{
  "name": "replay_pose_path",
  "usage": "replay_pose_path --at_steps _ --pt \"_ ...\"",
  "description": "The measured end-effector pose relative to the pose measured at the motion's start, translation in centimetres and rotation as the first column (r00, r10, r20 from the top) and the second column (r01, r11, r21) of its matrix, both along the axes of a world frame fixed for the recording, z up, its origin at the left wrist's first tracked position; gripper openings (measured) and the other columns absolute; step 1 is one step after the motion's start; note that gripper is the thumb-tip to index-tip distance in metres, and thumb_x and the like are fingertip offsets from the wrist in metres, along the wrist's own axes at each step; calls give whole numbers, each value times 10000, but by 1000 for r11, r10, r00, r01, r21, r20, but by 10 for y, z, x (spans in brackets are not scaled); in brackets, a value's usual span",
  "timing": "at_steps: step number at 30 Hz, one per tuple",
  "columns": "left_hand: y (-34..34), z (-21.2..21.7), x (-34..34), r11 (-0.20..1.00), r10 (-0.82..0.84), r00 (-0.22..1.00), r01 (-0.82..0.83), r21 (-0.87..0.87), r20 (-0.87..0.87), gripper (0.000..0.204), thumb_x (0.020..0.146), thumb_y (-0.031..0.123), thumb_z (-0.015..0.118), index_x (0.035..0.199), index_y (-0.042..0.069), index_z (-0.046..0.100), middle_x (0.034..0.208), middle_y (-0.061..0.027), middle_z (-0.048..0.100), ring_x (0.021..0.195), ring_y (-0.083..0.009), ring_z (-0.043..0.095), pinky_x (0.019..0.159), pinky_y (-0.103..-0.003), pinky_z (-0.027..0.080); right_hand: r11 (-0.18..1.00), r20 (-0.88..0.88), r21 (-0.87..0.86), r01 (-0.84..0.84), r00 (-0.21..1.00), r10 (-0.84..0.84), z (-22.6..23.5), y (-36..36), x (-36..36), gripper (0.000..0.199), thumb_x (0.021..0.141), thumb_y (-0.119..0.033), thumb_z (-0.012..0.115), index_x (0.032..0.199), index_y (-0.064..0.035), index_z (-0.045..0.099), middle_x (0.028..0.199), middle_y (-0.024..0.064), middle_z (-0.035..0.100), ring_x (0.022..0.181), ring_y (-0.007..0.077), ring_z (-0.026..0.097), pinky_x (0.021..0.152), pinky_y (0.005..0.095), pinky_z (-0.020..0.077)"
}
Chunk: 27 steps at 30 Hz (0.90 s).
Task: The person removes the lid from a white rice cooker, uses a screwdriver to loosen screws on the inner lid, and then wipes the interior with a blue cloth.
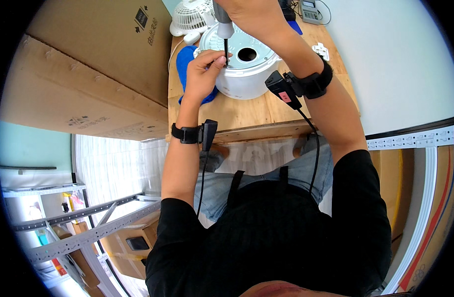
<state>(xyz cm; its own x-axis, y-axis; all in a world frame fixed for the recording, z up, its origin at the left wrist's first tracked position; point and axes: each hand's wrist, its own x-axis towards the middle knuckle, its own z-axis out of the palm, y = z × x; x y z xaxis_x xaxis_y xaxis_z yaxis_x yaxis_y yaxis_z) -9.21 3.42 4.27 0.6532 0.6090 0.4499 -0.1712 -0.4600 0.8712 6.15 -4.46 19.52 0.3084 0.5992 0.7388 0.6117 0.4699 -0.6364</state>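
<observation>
A white round appliance housing [242,88] stands on the wooden table, its pale perforated base facing up with a dark round hole [247,54]. My right hand [246,12], partly cut off by the top edge, is wrapped round the grey handle of a screwdriver [224,30]. The dark shaft points straight down at the base's near-left rim. Low on that shaft, the thumb and fingers of my left hand [204,72] close in a pinch around it. Any screw under the tip is too small to make out.
Left of the housing lies a blue cloth [184,62]; a white fan [192,17] stands behind it. A white plastic piece [321,51] and a grey keypad device [311,12] are on the table's [291,106] right side. Large cardboard boxes [98,59] rise at the left.
</observation>
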Motion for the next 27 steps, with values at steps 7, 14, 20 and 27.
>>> replay_pose_path --at_steps 7,14,20,27 --pt "2 -2 -1 998 -14 1000 14 63 -4 171 956 123 650 1046 1 729 911 -19 662 817 -96 545 719 -238 425 999 -53 -19 -48 998 46 0 -1 -1 402 921 -350 651 839 42 612 707 190 614 651 291 602 614 383 474" --pt "-1 3 -1 985 -62 997 70 -159 51 226 958 133 649 1132 0 705 989 -38 700 914 -115 618 823 -260 485 991 152 136 7 988 -27 -3 3 -5 338 895 -269 685 1121 -45 571 894 209 639 743 352 630 676 396 506" --pt "-3 26 1 974 -123 989 136 -184 84 264 992 150 607 1178 -26 672 1064 -60 709 982 -123 623 924 -282 475 985 276 154 -82 961 37 -2 1 -9 377 898 -206 679 1227 -70 555 980 203 643 820 382 637 717 405 516" --pt "3 13 -3 960 -218 975 222 -168 47 239 1011 164 572 1114 -21 685 1013 -71 718 971 -122 616 916 -284 470 967 352 179 -181 930 109 0 1 -5 375 913 -199 662 1233 -47 539 989 218 637 834 382 629 747 395 506"
